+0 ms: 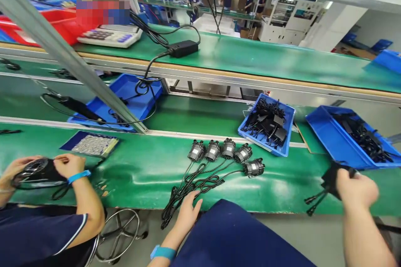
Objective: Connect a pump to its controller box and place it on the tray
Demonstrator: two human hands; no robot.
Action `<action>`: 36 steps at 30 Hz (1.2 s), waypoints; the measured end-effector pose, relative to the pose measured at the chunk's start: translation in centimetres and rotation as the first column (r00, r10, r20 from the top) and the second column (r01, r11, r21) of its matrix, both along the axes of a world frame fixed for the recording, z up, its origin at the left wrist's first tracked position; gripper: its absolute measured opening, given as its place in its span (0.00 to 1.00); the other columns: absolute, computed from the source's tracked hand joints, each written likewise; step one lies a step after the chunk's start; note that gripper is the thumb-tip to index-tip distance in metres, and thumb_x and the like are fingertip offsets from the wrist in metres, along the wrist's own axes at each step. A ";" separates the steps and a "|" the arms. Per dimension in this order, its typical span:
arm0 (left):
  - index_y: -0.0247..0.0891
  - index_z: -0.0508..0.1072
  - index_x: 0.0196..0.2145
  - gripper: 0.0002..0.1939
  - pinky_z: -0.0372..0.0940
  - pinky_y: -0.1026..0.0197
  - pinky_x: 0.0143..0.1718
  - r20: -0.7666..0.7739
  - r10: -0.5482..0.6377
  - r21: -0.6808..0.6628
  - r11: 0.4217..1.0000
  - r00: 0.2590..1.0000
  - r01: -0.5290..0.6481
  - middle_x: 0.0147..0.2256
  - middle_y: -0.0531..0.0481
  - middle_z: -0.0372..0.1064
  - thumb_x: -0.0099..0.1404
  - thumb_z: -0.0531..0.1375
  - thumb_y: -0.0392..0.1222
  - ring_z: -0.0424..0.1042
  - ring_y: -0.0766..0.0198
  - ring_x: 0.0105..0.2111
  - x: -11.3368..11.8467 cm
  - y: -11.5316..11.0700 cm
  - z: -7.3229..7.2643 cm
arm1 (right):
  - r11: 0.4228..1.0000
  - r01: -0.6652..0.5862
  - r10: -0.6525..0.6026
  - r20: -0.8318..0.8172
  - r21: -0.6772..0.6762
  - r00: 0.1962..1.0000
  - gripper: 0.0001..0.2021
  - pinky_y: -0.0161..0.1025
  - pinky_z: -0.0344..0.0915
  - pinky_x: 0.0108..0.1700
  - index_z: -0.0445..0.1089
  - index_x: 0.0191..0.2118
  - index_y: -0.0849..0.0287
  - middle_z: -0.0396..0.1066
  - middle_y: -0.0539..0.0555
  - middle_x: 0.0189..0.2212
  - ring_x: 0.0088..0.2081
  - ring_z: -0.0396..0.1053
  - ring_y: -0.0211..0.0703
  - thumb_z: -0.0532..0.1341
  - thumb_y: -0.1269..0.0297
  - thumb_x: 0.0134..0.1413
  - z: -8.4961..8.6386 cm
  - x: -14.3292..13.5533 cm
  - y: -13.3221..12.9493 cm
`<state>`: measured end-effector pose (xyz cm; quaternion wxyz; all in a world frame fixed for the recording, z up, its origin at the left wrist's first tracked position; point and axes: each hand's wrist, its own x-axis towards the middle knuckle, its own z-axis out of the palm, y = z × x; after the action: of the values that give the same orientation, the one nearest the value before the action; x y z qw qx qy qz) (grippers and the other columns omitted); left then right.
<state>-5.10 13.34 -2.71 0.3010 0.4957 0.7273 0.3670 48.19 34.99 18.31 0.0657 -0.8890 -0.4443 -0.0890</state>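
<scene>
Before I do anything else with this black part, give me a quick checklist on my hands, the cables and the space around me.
1. Right hand's grip on the black part: ok, fingers closed on it.
2. Left hand open: ok, beside the cable bundle.
3. Cables neatly separated: not ok, they cross and overlap.
4. All five labelled units on the green bench: ok.
5. Connectors undamaged: cannot tell, too small.
6. Co-worker's hands away from yours: ok, far left.
</scene>
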 end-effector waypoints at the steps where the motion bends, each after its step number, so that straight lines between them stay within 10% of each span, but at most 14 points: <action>1: 0.37 0.74 0.49 0.22 0.66 0.43 0.56 -0.103 -0.047 0.010 0.999 0.994 0.048 0.52 0.38 0.73 0.64 0.55 0.51 0.71 0.48 0.54 0.2 0.6 0.1 | 0.993 0.013 -0.020 -0.059 -0.118 0.998 0.26 0.47 0.64 0.29 0.78 0.39 0.76 0.72 0.74 0.28 0.33 0.72 0.61 0.52 0.55 0.63 -0.8 -2.1 0.0; 10: 0.33 0.67 0.55 0.21 0.64 0.49 0.50 -0.543 -0.269 -0.332 0.939 0.795 0.091 0.49 0.37 0.72 0.66 0.48 0.34 0.70 0.49 0.49 2.4 2.0 -1.1 | 0.893 -0.305 0.223 -0.263 -0.330 0.939 0.21 0.46 0.69 0.45 0.76 0.46 0.71 0.72 0.73 0.45 0.43 0.75 0.57 0.55 0.57 0.63 -13.6 -12.4 3.6; 20: 0.41 0.69 0.38 0.17 0.70 0.50 0.44 -0.247 0.257 -0.112 0.950 0.934 -0.291 0.36 0.42 0.74 0.58 0.52 0.54 0.76 0.50 0.38 6.3 -1.4 -0.8 | 0.697 -0.681 0.614 -0.303 -0.225 0.729 0.26 0.48 0.62 0.54 0.69 0.53 0.70 0.69 0.71 0.51 0.53 0.66 0.59 0.50 0.49 0.69 -15.3 -8.6 5.1; 24: 0.41 0.72 0.35 0.19 0.71 0.48 0.45 -0.110 0.438 -0.151 0.880 0.892 -0.450 0.38 0.43 0.77 0.54 0.57 0.59 0.78 0.48 0.39 8.5 -1.1 1.5 | 0.400 -0.915 0.880 -0.254 -0.061 0.401 0.22 0.55 0.55 0.60 0.65 0.59 0.65 0.57 0.69 0.64 0.64 0.53 0.62 0.57 0.60 0.64 -16.1 -7.8 2.6; 28: 0.38 0.71 0.39 0.25 0.73 0.50 0.43 0.236 0.560 -0.083 0.826 0.794 -0.558 0.45 0.39 0.77 0.51 0.65 0.60 0.78 0.53 0.38 10.5 0.9 4.8 | 0.009 -1.000 0.950 -0.312 0.000 0.008 0.12 0.53 0.55 0.59 0.72 0.48 0.61 0.69 0.65 0.54 0.58 0.61 0.57 0.60 0.65 0.62 -16.9 -9.8 1.7; 36: 0.37 0.70 0.43 0.25 0.72 0.53 0.45 0.354 0.525 0.024 0.822 0.774 -0.569 0.42 0.40 0.78 0.56 0.65 0.59 0.77 0.57 0.39 13.7 4.0 10.7 | -0.123 -0.983 0.922 -0.381 -0.137 -0.063 0.08 0.50 0.59 0.51 0.74 0.38 0.63 0.74 0.62 0.38 0.45 0.68 0.56 0.66 0.63 0.57 -18.9 -13.5 0.9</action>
<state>8.57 17.35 7.98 0.2661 0.2119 0.7532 0.5630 34.66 35.93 -0.62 -0.0275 -0.2820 -0.9481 0.1442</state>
